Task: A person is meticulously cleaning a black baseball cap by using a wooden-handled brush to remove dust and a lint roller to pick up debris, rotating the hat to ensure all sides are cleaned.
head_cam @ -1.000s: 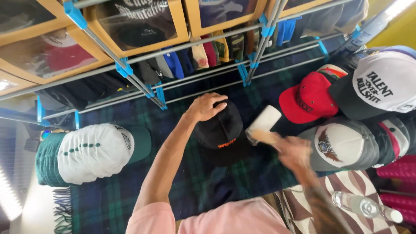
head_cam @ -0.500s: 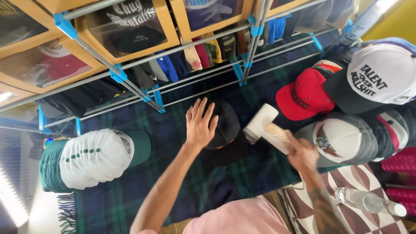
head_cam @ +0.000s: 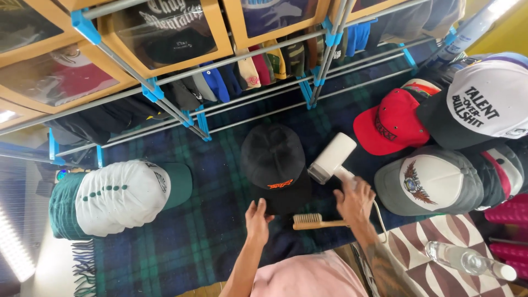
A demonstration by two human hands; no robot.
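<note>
A black cap point(head_cam: 274, 163) with an orange mark on its front lies on a dark plaid blanket point(head_cam: 181, 242). My left hand point(head_cam: 257, 220) rests at the edge of its brim, fingers loosely apart and holding nothing. My right hand point(head_cam: 355, 199) grips the handle of a white hand-held device point(head_cam: 332, 157), whose head points at the cap's right side; a thin cord trails from it. A wooden brush point(head_cam: 314, 221) lies on the blanket between my two hands.
A stack of white and green caps point(head_cam: 121, 195) sits at the left. A red cap point(head_cam: 391, 122), a white-and-black cap point(head_cam: 484, 104) and a grey cap point(head_cam: 434, 182) lie at the right. A metal rack point(head_cam: 192, 116) with hanging caps runs behind. A plastic bottle point(head_cam: 467, 259) lies lower right.
My left hand has drawn back from the cap's crown to its brim. My right hand has lowered with the white device. The whole cap and the brush now show.
</note>
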